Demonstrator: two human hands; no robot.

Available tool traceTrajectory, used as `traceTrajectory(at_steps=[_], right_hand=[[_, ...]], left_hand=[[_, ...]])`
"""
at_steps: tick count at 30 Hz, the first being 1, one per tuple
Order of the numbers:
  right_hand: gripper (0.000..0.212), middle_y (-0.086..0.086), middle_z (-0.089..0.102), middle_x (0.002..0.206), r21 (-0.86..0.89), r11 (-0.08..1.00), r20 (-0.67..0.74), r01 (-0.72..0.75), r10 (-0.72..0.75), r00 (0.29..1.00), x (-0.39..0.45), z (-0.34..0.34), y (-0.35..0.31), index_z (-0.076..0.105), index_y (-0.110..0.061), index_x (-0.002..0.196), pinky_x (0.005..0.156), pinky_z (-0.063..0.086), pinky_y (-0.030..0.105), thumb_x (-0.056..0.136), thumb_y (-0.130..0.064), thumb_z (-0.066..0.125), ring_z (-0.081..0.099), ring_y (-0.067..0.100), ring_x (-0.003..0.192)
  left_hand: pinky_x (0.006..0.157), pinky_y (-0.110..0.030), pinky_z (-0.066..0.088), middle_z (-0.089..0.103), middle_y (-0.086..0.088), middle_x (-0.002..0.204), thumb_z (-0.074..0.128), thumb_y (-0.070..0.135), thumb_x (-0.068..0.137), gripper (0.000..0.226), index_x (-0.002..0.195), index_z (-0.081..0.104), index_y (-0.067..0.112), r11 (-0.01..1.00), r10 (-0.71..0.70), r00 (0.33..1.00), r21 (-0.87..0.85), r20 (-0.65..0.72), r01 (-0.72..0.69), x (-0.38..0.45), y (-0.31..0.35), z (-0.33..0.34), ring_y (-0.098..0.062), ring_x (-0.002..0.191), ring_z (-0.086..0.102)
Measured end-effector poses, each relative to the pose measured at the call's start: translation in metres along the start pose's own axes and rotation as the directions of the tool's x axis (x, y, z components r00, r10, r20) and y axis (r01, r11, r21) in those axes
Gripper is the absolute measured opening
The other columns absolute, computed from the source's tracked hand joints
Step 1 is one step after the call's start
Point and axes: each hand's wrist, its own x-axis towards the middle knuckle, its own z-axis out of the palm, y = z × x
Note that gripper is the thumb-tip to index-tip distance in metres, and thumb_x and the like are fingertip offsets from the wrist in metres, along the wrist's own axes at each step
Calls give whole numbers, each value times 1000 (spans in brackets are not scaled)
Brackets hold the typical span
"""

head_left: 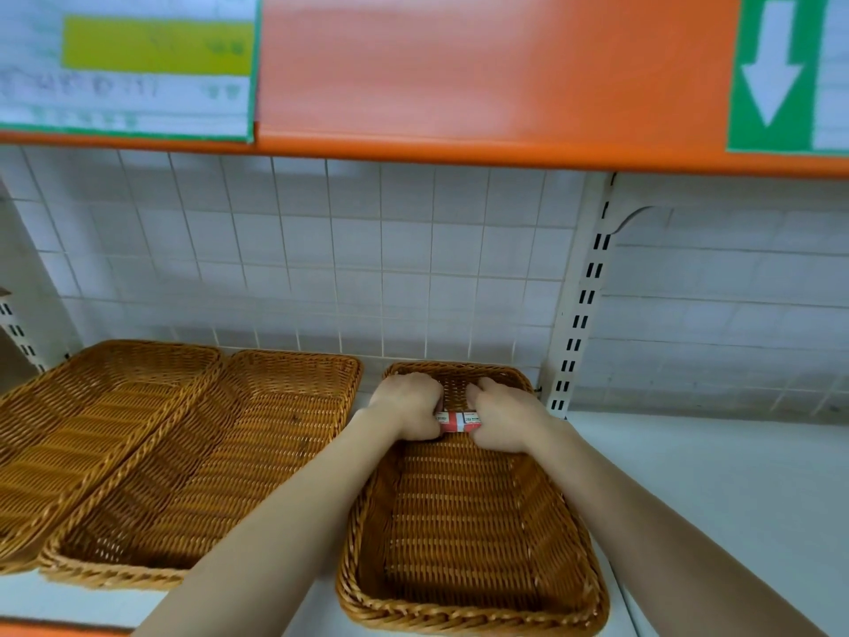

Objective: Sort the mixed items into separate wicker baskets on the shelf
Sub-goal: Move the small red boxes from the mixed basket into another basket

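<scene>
Three brown wicker baskets stand on a white shelf. Over the far part of the right basket (468, 609), my left hand (406, 409) and my right hand (503, 418) both grip a small red and white box (457, 422), one at each end. Only the middle of the box shows between my fists. The middle basket (193, 480) and the left basket (82, 434) hold nothing that I can see, and the left one's edge overlaps the middle one.
A white wire grid (321, 250) and white tiles back the shelf. A slotted upright post (579, 314) stands just right of the right basket. An orange shelf front (459, 85) with a label sheet and a green arrow sign hangs overhead. Bare white shelf (712, 498) lies to the right.
</scene>
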Motion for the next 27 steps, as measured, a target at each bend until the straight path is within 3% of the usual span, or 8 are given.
traceTrajectory(at_steps=[4,7,10,12,14,16,20,27], right_hand=[[48,8,49,124,-16,1000,11,-9,10,1000,-3,-6,2,47,-13,129,76,39,31,87,-33,56,50,25,110],[45,9,49,131,-101,995,-18,25,-27,999,-11,-7,1,48,-12,131,92,39,35,92,-34,49,45,25,120],[56,8,33,152,-146,989,16,36,-34,999,-22,-1,-2,30,-11,148,113,24,41,98,-34,39,29,25,138],[65,4,11,161,-139,990,46,16,-9,999,-29,3,-6,11,-13,155,120,7,44,99,-36,35,9,21,147],[70,1,-2,163,-129,991,61,-20,28,998,-35,5,-9,0,-15,155,120,-3,47,100,-42,35,-4,18,149],[75,2,-7,162,-124,991,69,-53,62,996,-40,5,-11,-4,-16,155,119,-7,49,99,-51,34,-8,18,149],[83,3,-9,162,-85,991,68,-101,107,992,-52,1,-9,-5,-17,155,119,-7,49,95,-63,31,-10,20,149],[83,3,-12,162,33,985,23,-170,169,985,-91,-12,16,-8,-19,154,118,2,47,95,-65,27,-8,22,149]], left_hand=[[76,-32,46,56,-5,103,59,39,85,33,104,59,12,999,14,1000,-30,16,-13,-3,1,-6,-21,92,54],[84,-34,44,55,-9,110,50,29,92,27,108,58,8,997,41,999,-64,-25,-43,-11,4,-10,-24,101,53],[96,-35,39,51,-13,126,41,25,98,35,122,53,3,997,74,994,-1,-82,-74,-23,9,-9,-28,118,48],[112,-35,28,36,-17,147,36,30,100,50,142,36,2,994,84,995,72,-59,-80,-30,12,-6,-29,136,34],[120,-37,10,10,-15,160,31,38,102,63,152,13,5,992,73,997,102,12,-74,-37,14,-3,-28,147,10],[121,-39,2,-6,-12,161,30,46,101,70,153,0,9,992,56,996,112,70,-64,-41,15,-1,-26,148,-4],[120,-44,-2,-10,-7,161,25,57,98,75,154,-4,16,988,34,993,144,117,-51,-45,21,-6,-26,148,-10],[120,-46,-3,-11,-6,161,16,65,95,75,153,-6,22,997,-44,991,68,129,35,-51,56,-24,-27,148,-11]])
